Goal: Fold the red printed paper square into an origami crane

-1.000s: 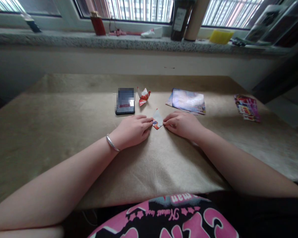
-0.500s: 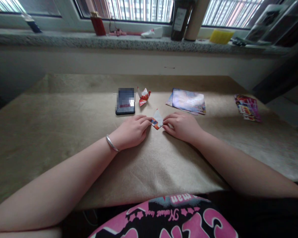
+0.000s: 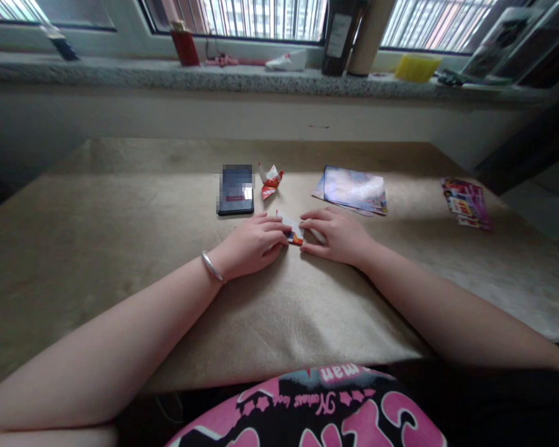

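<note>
The folded paper lies flat on the bench, its long axis slanting from far left to near right, between the left hand, fingers together pressing its end, and the slightly spread right hand.

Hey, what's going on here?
A person is working with both bare hands at a table covered in beige cloth. Their left hand, with a silver bangle at the wrist, and their right hand rest on either side of a small folded piece of printed paper, fingers touching it. Just beyond lie a folded paper bird, a phone and a stack of printed sheets.
</note>
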`<action>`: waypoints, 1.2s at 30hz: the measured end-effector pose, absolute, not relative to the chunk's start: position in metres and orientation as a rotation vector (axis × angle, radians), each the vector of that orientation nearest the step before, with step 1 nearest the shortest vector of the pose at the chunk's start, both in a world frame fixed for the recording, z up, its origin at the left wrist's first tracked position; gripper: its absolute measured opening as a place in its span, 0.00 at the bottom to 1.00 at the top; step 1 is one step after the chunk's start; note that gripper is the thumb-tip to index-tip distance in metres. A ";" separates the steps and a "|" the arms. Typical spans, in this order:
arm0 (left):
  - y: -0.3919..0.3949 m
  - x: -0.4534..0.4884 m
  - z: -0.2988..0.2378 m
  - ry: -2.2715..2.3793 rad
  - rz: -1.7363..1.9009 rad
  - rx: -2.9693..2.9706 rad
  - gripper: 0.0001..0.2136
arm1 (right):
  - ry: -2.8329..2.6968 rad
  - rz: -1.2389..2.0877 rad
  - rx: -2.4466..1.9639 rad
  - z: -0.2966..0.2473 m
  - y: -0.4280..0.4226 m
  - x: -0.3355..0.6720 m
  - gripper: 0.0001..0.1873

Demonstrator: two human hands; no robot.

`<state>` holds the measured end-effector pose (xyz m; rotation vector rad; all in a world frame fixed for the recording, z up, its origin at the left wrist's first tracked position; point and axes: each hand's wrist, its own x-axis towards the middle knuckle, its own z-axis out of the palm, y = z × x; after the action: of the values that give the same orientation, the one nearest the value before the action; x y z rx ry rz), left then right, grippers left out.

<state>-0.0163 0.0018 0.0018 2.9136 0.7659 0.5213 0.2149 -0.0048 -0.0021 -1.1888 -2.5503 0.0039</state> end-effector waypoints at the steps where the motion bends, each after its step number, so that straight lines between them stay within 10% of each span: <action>1: 0.002 -0.016 0.002 0.767 0.506 2.902 0.10 | -2.531 -0.002 -1.207 -0.003 -0.006 0.214 0.22; 36: 0.001 -0.015 0.002 0.974 0.474 2.986 0.12 | -2.665 -0.186 -1.090 0.002 -0.014 0.206 0.14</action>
<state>-0.0151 0.0007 0.0025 2.9862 0.9741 0.4738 0.2057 -0.0145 0.0021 -1.0901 -2.6650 -0.1856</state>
